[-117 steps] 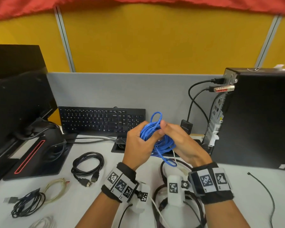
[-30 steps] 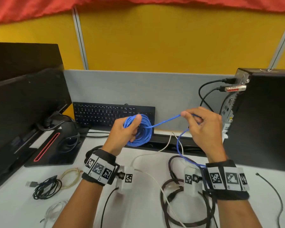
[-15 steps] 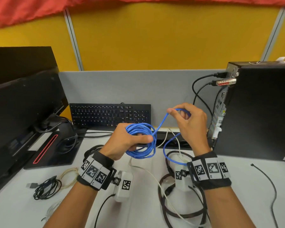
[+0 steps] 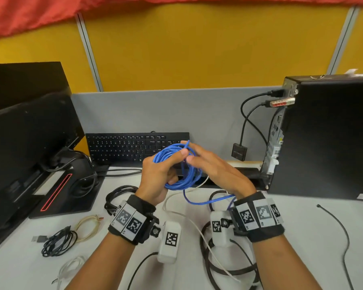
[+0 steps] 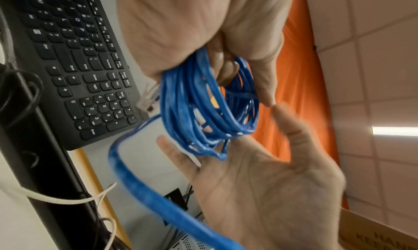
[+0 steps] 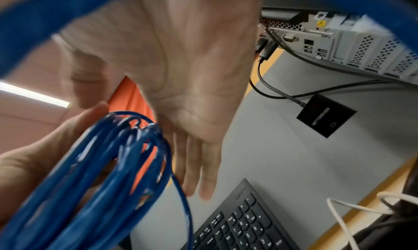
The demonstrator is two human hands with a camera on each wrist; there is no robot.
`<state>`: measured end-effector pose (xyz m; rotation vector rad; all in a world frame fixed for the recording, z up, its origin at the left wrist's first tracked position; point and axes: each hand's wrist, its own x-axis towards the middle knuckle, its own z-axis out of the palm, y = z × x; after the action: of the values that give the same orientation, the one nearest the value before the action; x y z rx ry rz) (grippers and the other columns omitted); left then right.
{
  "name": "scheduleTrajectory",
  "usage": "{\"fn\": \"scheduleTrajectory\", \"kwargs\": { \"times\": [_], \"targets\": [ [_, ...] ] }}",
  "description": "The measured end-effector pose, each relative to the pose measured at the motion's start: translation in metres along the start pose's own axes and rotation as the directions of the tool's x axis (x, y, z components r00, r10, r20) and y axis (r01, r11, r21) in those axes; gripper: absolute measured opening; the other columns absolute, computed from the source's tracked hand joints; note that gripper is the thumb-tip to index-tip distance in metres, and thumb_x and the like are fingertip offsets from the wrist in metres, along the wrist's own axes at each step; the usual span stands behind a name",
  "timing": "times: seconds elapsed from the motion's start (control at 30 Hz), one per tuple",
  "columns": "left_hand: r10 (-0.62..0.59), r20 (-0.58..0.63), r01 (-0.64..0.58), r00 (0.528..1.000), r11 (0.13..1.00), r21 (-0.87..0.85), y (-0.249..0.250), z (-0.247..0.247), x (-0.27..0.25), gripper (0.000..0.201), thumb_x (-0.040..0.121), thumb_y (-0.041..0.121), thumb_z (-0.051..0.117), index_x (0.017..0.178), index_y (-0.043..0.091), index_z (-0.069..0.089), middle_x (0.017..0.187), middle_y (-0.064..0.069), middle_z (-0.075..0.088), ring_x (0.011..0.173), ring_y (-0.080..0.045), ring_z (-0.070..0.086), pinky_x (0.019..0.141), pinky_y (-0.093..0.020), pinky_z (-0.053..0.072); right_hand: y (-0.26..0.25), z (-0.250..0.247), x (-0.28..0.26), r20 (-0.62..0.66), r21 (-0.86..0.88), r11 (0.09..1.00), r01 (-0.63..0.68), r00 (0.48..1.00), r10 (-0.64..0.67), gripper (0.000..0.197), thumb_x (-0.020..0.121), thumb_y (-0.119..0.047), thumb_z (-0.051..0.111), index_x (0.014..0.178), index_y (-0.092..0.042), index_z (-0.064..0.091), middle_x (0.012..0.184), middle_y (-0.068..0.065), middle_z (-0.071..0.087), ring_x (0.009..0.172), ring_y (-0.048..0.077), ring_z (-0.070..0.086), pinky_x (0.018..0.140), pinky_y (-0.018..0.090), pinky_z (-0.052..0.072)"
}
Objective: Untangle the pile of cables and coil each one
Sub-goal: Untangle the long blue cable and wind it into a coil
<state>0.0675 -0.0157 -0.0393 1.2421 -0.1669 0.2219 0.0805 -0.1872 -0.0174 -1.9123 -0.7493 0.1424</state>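
Observation:
A blue network cable [image 4: 176,164] is wound into a coil held above the desk. My left hand [image 4: 153,174] grips the coil, fingers curled through its loops [image 5: 203,101]. My right hand [image 4: 210,164] lies flat against the coil's right side with straight fingers and holds nothing; its open palm [image 6: 181,66] shows in the right wrist view. The blue tail [image 4: 205,201] hangs below the coil and runs under my right wrist. On the desk beneath lie a thick dark cable loop [image 4: 206,260] and a long white cable [image 4: 197,227].
Coiled cables sit at the left: black [image 4: 59,241], beige [image 4: 86,227], white [image 4: 71,266], and another black one [image 4: 117,193]. A thin black cable [image 4: 344,231] trails at the right. Keyboard [image 4: 134,147], monitor [image 4: 29,132] and PC tower [image 4: 327,132] border the desk.
My right hand, which pinched a raised blue strand to the right of the coil, has come in against the coil and opened. The loose tail is shorter.

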Motion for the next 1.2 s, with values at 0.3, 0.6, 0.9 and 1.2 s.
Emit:
{"fn": "scheduleTrajectory", "kwargs": {
  "times": [0.3, 0.6, 0.9, 1.2],
  "targets": [
    [0.061, -0.103, -0.065, 0.993, 0.997, -0.036, -0.012, 0.010, 0.002, 0.050, 0.065, 0.041, 0.086, 0.088, -0.002, 0.073, 0.064, -0.011, 0.053, 0.048, -0.016, 0.043, 0.042, -0.025, 0.036, 0.004, 0.002, 0.002, -0.098, -0.018, 0.998, 0.062, 0.993, -0.064, 0.048, 0.090, 0.002, 0.068, 0.134, -0.015, 0.055, 0.111, 0.006, 0.074, 0.104, 0.024, 0.072, 0.099, 0.050, 0.054],
    [0.052, -0.099, -0.051, 0.994, 0.999, 0.018, -0.027, 0.003, 0.002, 0.057, 0.069, 0.048, 0.083, 0.098, 0.000, 0.070, 0.072, -0.016, 0.062, 0.048, -0.018, 0.049, 0.044, -0.027, 0.042, 0.002, 0.003, 0.001, -0.089, -0.018, 1.000, 0.014, 0.996, -0.016, 0.054, 0.087, 0.000, 0.071, 0.131, -0.024, 0.052, 0.104, 0.006, 0.074, 0.094, 0.023, 0.075, 0.091, 0.050, 0.059],
    [-0.171, 0.246, 0.031, 0.954, 0.873, 0.487, -0.005, -0.015, 0.006, 0.010, 0.082, 0.000, 0.069, 0.092, -0.002, 0.070, 0.075, -0.025, 0.067, 0.059, -0.023, 0.060, 0.067, -0.036, 0.055, 0.003, -0.007, -0.003, 0.028, -0.316, 0.949, 0.010, 1.000, -0.001, 0.051, 0.088, -0.006, 0.073, 0.132, -0.028, 0.056, 0.110, -0.010, 0.071, 0.098, 0.006, 0.066, 0.081, 0.015, 0.053],
    [-0.261, 0.418, 0.038, 0.870, 0.881, 0.471, 0.008, -0.015, 0.002, 0.033, 0.081, 0.019, 0.083, 0.110, 0.012, 0.068, 0.085, -0.010, 0.071, 0.064, -0.017, 0.063, 0.057, -0.026, 0.050, -0.005, 0.004, 0.002, 0.095, -0.534, 0.841, -0.087, 0.982, 0.161, 0.094, 0.090, 0.000, 0.064, 0.162, -0.031, 0.012, 0.154, 0.003, 0.044, 0.141, 0.024, 0.039, 0.107, 0.038, 0.044]
  ]
}}
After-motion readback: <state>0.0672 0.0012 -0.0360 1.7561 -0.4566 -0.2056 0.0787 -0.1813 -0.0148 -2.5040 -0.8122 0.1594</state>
